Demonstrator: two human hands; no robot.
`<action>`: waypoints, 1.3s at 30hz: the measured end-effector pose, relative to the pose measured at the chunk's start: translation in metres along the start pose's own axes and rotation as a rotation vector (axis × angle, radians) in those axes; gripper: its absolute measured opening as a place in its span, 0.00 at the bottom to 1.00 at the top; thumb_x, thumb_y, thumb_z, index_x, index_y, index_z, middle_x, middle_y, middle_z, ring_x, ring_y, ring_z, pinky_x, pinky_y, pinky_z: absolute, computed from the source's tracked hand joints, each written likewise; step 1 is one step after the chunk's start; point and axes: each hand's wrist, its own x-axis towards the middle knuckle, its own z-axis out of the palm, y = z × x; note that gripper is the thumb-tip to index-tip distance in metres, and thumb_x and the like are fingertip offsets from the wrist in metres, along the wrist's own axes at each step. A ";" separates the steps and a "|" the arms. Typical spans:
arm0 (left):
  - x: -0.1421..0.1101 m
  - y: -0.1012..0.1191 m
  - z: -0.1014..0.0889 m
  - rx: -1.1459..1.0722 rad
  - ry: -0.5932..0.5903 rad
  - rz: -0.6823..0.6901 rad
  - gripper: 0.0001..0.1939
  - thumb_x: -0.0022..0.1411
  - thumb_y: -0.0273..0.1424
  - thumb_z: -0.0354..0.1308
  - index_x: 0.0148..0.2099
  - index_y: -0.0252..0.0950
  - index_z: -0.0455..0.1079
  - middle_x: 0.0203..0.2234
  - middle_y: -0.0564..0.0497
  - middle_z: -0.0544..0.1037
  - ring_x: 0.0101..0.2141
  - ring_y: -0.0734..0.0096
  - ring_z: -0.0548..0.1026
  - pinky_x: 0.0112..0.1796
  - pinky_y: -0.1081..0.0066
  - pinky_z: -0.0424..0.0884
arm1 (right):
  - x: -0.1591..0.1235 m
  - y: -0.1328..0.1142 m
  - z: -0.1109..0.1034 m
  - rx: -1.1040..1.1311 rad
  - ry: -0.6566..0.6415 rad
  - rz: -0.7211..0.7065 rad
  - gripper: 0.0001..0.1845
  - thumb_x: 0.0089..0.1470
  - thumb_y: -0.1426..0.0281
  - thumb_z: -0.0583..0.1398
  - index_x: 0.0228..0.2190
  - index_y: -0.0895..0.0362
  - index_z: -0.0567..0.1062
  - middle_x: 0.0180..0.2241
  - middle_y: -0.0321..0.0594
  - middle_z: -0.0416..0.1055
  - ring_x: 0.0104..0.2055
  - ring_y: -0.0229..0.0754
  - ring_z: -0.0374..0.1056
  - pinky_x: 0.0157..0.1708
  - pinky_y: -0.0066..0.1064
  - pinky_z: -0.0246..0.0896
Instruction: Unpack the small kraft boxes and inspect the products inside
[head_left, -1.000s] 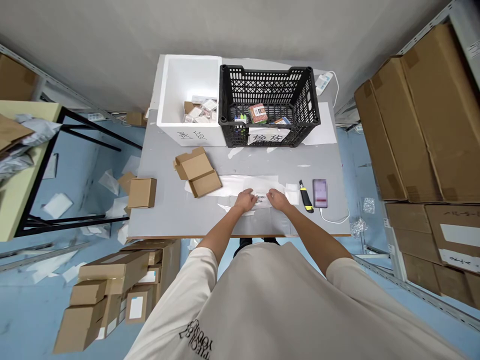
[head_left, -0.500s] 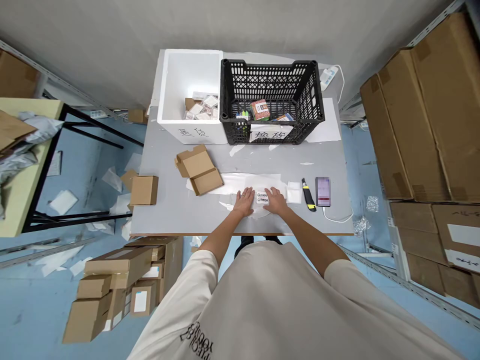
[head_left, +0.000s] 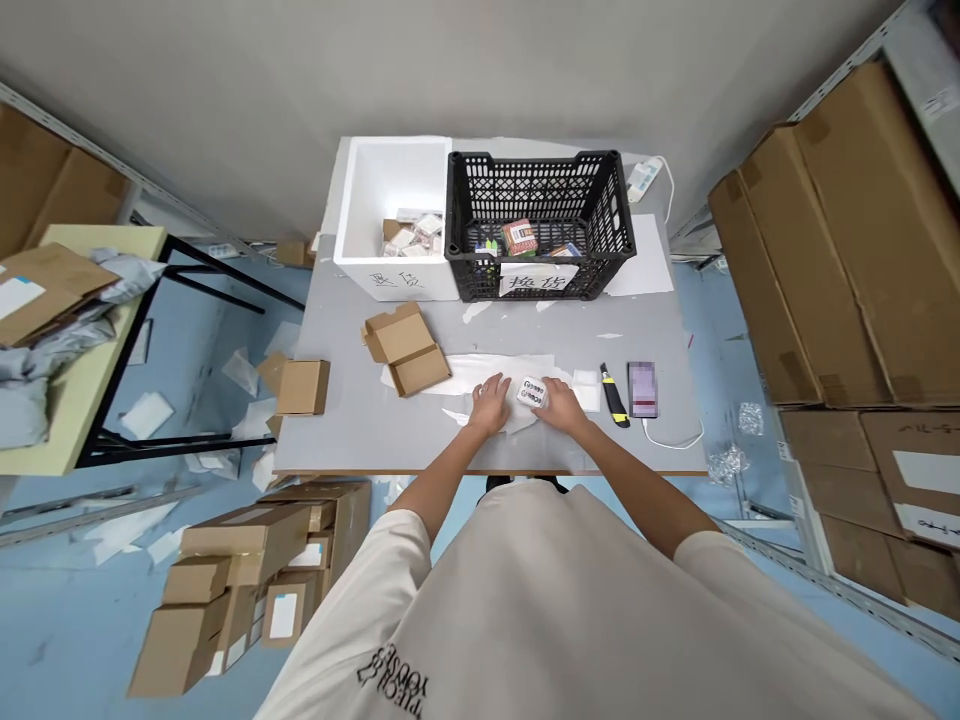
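Observation:
A small white case (head_left: 532, 391) with dark printed figures lies tilted over a thin white wrapping sheet (head_left: 520, 419) near the table's front. My right hand (head_left: 561, 404) grips the case by its right side. My left hand (head_left: 490, 405), fingers bent together, is on the left part of the sheet and seems to pinch it; its fingertips are partly hidden. Just right of my right hand is a folded white square (head_left: 587, 390). An opened brown carton (head_left: 407, 350) lies to the upper left of my left hand.
A white foam box (head_left: 397, 270) and a black crate (head_left: 540, 255) holding small packs stand at the back. A yellow-black utility knife (head_left: 615, 398) and a phone (head_left: 643, 389) on a cable lie right. A small brown box (head_left: 303, 387) sits at the left edge.
The white case has turned and tilted, its right side now in my right hand. My left hand's fingers have drawn together. The whole view has shifted slightly.

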 end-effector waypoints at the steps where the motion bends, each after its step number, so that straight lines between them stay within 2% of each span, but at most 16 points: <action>1: -0.002 0.007 -0.007 -0.051 0.045 0.033 0.33 0.62 0.28 0.55 0.69 0.38 0.55 0.67 0.39 0.56 0.66 0.51 0.57 0.63 0.48 0.53 | -0.004 0.000 -0.007 0.016 0.022 -0.009 0.42 0.50 0.59 0.66 0.61 0.57 0.58 0.56 0.50 0.64 0.57 0.55 0.61 0.56 0.43 0.57; 4: -0.008 0.030 -0.024 -0.268 0.118 0.106 0.25 0.65 0.28 0.50 0.64 0.38 0.61 0.58 0.41 0.70 0.56 0.58 0.70 0.57 0.57 0.66 | -0.017 -0.004 -0.027 0.067 0.091 -0.033 0.41 0.49 0.59 0.67 0.60 0.56 0.60 0.55 0.50 0.65 0.58 0.55 0.60 0.57 0.43 0.57; 7: -0.013 0.052 -0.035 -0.510 0.186 0.017 0.18 0.68 0.31 0.48 0.58 0.39 0.66 0.48 0.45 0.77 0.45 0.65 0.76 0.48 0.64 0.72 | -0.028 -0.009 -0.046 0.107 0.149 -0.082 0.41 0.49 0.60 0.66 0.61 0.56 0.59 0.55 0.49 0.64 0.58 0.55 0.61 0.57 0.43 0.57; 9: -0.013 0.065 -0.039 -0.614 0.223 -0.057 0.16 0.67 0.32 0.52 0.55 0.39 0.68 0.45 0.47 0.78 0.41 0.68 0.77 0.43 0.67 0.73 | -0.033 -0.011 -0.058 0.121 0.170 -0.123 0.42 0.49 0.62 0.66 0.62 0.55 0.58 0.56 0.49 0.63 0.58 0.55 0.60 0.58 0.44 0.57; 12: -0.012 0.079 -0.044 -0.700 0.277 -0.105 0.15 0.63 0.31 0.57 0.53 0.39 0.68 0.40 0.49 0.79 0.38 0.70 0.76 0.42 0.69 0.72 | -0.038 -0.013 -0.072 0.140 0.189 -0.170 0.43 0.49 0.64 0.65 0.64 0.54 0.57 0.58 0.49 0.61 0.60 0.55 0.59 0.58 0.45 0.57; 16: -0.008 0.090 -0.045 -0.849 0.300 -0.172 0.15 0.61 0.29 0.57 0.51 0.37 0.67 0.35 0.50 0.78 0.35 0.71 0.76 0.41 0.69 0.72 | -0.042 -0.012 -0.086 0.172 0.205 -0.214 0.43 0.50 0.66 0.65 0.64 0.54 0.56 0.59 0.49 0.60 0.60 0.55 0.58 0.59 0.45 0.57; 19: -0.009 0.095 -0.044 -0.850 0.309 -0.159 0.15 0.61 0.28 0.57 0.51 0.37 0.67 0.36 0.50 0.78 0.35 0.72 0.76 0.42 0.70 0.72 | -0.047 -0.011 -0.095 0.187 0.216 -0.242 0.43 0.50 0.66 0.65 0.64 0.53 0.57 0.59 0.49 0.60 0.60 0.54 0.58 0.59 0.45 0.57; 24: -0.013 0.106 -0.045 -0.715 0.369 -0.127 0.13 0.60 0.26 0.56 0.48 0.39 0.67 0.46 0.49 0.76 0.34 0.74 0.75 0.41 0.70 0.72 | -0.052 -0.010 -0.107 0.219 0.239 -0.323 0.42 0.48 0.65 0.66 0.62 0.54 0.59 0.55 0.49 0.61 0.59 0.52 0.59 0.59 0.43 0.57; 29: -0.013 0.114 -0.047 -0.763 0.339 -0.157 0.07 0.59 0.25 0.55 0.41 0.38 0.69 0.40 0.52 0.77 0.32 0.75 0.74 0.39 0.71 0.72 | -0.053 -0.012 -0.117 0.255 0.241 -0.361 0.43 0.44 0.65 0.68 0.59 0.56 0.60 0.55 0.50 0.61 0.58 0.53 0.60 0.59 0.44 0.58; 39: -0.011 0.120 -0.054 -0.801 0.320 -0.166 0.06 0.61 0.29 0.56 0.41 0.37 0.71 0.40 0.51 0.78 0.35 0.73 0.77 0.42 0.71 0.72 | -0.052 -0.018 -0.117 0.315 0.249 -0.364 0.43 0.47 0.65 0.64 0.62 0.55 0.56 0.61 0.51 0.59 0.64 0.53 0.57 0.62 0.45 0.54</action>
